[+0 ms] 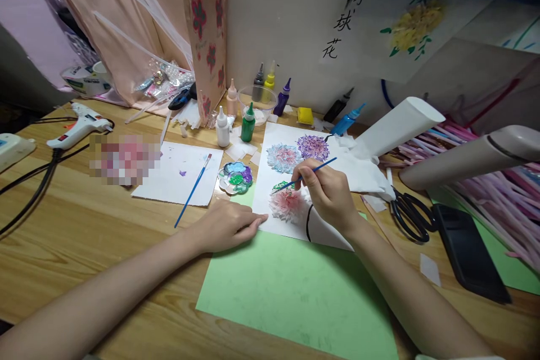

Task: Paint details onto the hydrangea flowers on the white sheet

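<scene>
My right hand (329, 191) pinches a thin blue paintbrush (318, 169), its tip at a green patch beside the pink flower (287, 203) on a white sheet (278, 180). Two more painted flowers, pale blue-pink (283, 157) and purple (313, 147), lie higher on the sheet. My left hand (230, 225) rests on the sheet's lower left corner, fingers together and flat, holding it down. A flower-shaped palette (235, 176) with green, blue and purple paint sits just left of the sheet. The sheet lies on green paper (295, 292).
A second blue brush (194, 188) lies on another white sheet (177, 174). Paint bottles (248, 122) stand at the back. Black scissors (407, 214), a dark phone (468, 250), tissue (363, 171) and pink straws (498, 202) are on the right. A glue gun (80, 126) with cables lies left.
</scene>
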